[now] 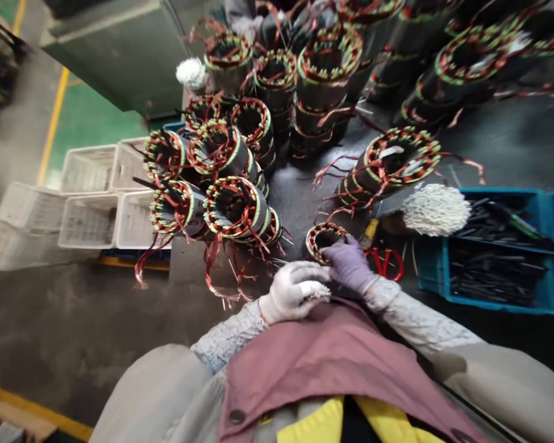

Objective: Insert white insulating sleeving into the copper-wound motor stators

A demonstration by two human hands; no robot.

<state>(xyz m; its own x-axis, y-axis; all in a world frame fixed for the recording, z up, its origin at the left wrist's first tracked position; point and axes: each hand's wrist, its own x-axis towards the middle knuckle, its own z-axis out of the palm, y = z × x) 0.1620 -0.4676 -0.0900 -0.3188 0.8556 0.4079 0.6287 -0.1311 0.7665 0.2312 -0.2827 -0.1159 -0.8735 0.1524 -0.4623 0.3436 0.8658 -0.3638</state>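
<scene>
A small motor stator [313, 241] with red windings and copper leads stands at the table's front edge, close to my body. My right hand [351, 264], in a purple glove, grips the stator's right side; its fingertips reach over the rim. Just left of it and in front of the stator is my left hand [294, 290], in a white glove. Its fingers are curled in, and what they hold, if anything, is hidden. Red-handled scissors [385, 263] lie right beside my right hand, near a tool with a yellow handle [370, 232].
Several stators [235, 209] crowd the left and back of the table [286, 184]; another stator [364, 178] stands at right. Beyond it are a bundle of white sleeves [436, 210] and blue bins [503, 306] of black pieces. White baskets [90, 197] sit left. A person's gloved hands [247, 26] show behind.
</scene>
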